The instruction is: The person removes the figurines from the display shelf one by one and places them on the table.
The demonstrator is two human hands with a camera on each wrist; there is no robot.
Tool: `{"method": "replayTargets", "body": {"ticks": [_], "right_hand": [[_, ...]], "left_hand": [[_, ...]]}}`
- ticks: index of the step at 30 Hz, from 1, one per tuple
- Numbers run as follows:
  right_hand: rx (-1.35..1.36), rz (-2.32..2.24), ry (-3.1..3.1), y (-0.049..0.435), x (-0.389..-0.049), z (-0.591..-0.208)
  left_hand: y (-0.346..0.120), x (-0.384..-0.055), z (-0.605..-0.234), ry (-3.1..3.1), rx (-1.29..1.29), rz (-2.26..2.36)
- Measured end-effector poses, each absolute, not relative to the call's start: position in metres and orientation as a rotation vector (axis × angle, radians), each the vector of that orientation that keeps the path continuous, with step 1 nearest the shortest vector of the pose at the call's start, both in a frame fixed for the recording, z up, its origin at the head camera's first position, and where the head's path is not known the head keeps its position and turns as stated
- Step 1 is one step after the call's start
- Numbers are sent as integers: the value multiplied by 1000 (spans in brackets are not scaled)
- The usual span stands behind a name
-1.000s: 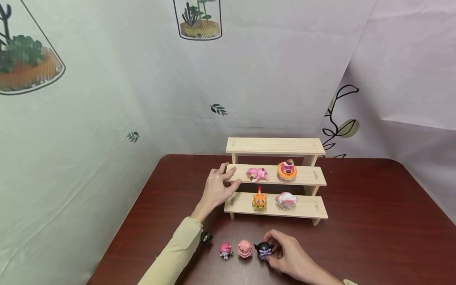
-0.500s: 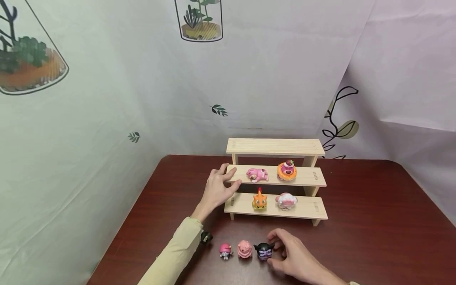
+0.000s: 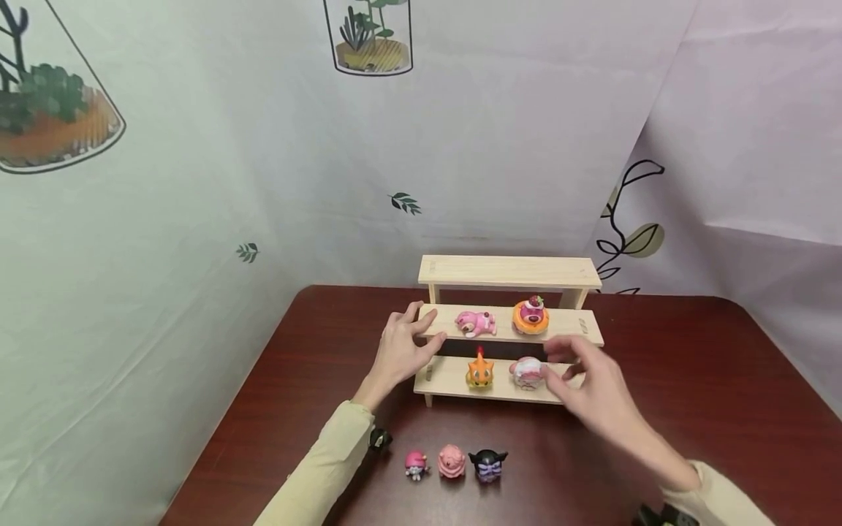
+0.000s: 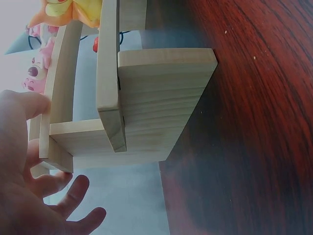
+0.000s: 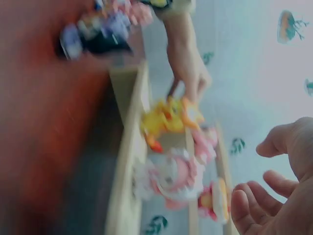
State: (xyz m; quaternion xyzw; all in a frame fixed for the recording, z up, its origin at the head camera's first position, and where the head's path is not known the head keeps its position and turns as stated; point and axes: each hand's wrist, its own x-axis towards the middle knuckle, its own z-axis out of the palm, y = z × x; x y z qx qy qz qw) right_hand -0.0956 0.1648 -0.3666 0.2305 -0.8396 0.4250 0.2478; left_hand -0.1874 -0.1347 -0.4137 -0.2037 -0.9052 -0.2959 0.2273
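My left hand pinches the left end of the middle board of a three-step wooden display shelf, thumb at the front. My right hand is beside the lowest board, holding nothing, its fingers loosely bent. Nearest it is a white-and-pink figurine, overlapped by the thumb in the head view; the right wrist view is blurred. An orange cat-like figurine stands left of that one. On the middle board are a pink bear figurine lying down and a bear figurine in an orange ring.
Before the shelf, on the dark red table, stand a pink-hatted figurine, a round pink figurine and a black-and-purple figurine. A pale printed cloth hangs behind the table.
My right hand has let go of the black-and-purple figurine and moved up and right to the lowest board. The figurine stays on the table; my left hand has not moved.
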Motion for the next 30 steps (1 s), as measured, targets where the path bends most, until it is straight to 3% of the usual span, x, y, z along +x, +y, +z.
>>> {"method": "replayTargets", "body": {"ticks": [12,30], "right_hand": [[562,1097,-2389,176,-152,-359],[631,1164,-2497,174,-172,-357]], "left_hand": [[-134,-187,-413,-2499,-550,-808],[-134,-188,-412,-2492,-558,-810]]}}
